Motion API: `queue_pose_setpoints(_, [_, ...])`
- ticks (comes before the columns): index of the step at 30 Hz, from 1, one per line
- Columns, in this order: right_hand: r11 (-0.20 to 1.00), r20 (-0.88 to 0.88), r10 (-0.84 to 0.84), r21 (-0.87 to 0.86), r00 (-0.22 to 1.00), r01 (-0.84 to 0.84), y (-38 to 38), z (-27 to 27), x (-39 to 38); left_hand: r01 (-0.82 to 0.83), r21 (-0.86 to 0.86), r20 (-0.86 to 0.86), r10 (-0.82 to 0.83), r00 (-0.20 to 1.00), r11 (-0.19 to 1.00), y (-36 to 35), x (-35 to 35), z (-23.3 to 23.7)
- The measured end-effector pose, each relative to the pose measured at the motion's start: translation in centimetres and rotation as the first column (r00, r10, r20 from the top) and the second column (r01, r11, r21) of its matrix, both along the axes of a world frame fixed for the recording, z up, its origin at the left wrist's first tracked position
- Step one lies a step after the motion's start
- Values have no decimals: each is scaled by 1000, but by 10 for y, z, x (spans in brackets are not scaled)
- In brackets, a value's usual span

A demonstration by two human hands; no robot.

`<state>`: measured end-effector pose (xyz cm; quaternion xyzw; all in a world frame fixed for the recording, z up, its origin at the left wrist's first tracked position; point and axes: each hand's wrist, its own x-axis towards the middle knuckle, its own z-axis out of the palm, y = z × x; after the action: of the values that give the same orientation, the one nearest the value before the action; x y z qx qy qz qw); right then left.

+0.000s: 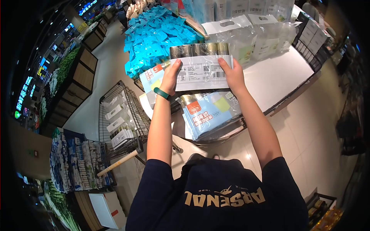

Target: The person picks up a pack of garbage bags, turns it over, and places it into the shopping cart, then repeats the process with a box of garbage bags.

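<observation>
While both arms reach forward over the bench point(283, 77), the two hands carry between them one pack point(202, 73) of rolls, its white printed side and barcode turned toward the wearer and its row of dark gold roll ends toward the far side. The left hand point(169, 79), below which a green band point(161, 92) circles the wrist, grips one short end; the right hand point(234, 75) grips the other. Each thumb lies over the white face, and the remaining fingers, mostly hidden, appear to be curled behind, so that the fingers are closed on the pack. Such a hold at opposite ends probably keeps the soft wrap level and leaves the print uncovered. The pack is above the near edge of the bench, just beyond a stack of blue packs point(208, 113); whether it touches them cannot be told. These lie face up, presumably to show their labels. Another blue pack point(151, 79) lies beside the left hand. Farther off, clear bags point(266, 46) stand upright, likely so their handle slots are easy to catch, near a heap of turquoise packets point(158, 34). At the wearer's left, a wire cart point(106, 133) holds similar goods point(122, 138).
</observation>
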<state>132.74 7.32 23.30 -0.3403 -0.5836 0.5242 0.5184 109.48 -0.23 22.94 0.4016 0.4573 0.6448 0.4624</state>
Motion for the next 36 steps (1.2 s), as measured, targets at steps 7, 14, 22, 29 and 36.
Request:
queue_pose_setpoints(7, [1000, -5, 11, 6, 1000, -11, 2, -2, 0, 9, 31, -5, -9, 1000, 999, -2, 2, 1])
queue_pose_setpoints(14, [1000, -4, 5, 18, 1000, -5, 3, -4, 0, 22, 27, 14, -22, 1000, 999, 0, 0, -2])
queue_pose_setpoints(22, [1000, -13, 22, 12, 1000, -22, 2, -3, 0, 28, 25, 19, -29, 999, 999, 0, 0, -2])
queue_pose_setpoints(29, [999, -9, -9, 35, 1000, 10, 2, -4, -1, -51, 103, -101, 61, 993, 993, 3, 1, -7])
queue_pose_setpoints(36, [994, 37, -87, 61, 995, 85, -1, -1, -1, -336, 265, -659, 424, 622, 904, 2, 9, 10])
